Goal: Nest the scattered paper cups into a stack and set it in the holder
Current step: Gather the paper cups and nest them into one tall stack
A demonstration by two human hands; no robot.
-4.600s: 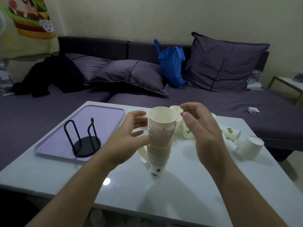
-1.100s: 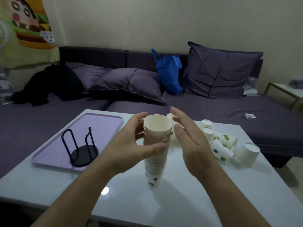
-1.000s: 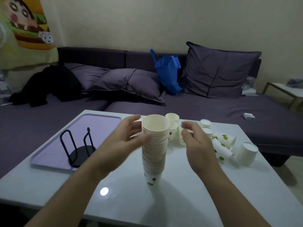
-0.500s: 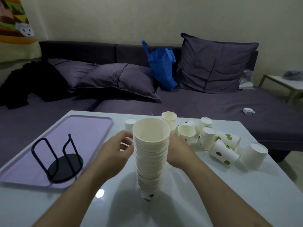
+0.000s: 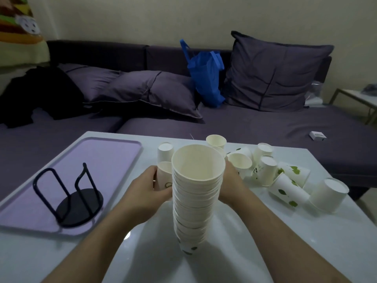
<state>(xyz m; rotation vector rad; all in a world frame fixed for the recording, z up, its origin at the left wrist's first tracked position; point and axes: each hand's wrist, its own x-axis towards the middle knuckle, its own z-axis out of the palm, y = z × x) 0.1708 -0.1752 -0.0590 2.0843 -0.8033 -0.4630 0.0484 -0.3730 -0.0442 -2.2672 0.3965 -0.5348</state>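
Everything here is best placed against the tall stack (image 5: 196, 193) of nested paper cups standing mid-table. Far to its left lies a smooth lilac tray (image 5: 114, 152) with rounded corners, and on it the holder (image 5: 69, 198): a flat black disc with thin dark wire loops rising from it, empty of cups. Just left of the stack, the left hand (image 5: 145, 196) has its fingers curled round a single upright cup (image 5: 163, 175), thin white paper with a faint print on its side; a second loose cup (image 5: 165, 150) stands upside down just behind that one. The stack itself is a column of matte white rims packed tightly, leaning a little, with green leaf marks on its lowest cup and its open mouth facing up. Close behind its right side, the right hand (image 5: 229, 180) reaches among the loose cups, but the stack hides its fingers and I cannot tell whether it has hold of anything. Further right, a scatter of cups (image 5: 285, 180) lies on the glossy white table (image 5: 306, 242), some upright, some inverted, some tipped on their sides, several with green leaves printed on them.

To my eye the gathering step is under way, well along but not finished. The next move would call for lifting the gripped cup clear and dropping it mouth-up into the top of the stack, gently, since so tall and light a column looks ready to topple.
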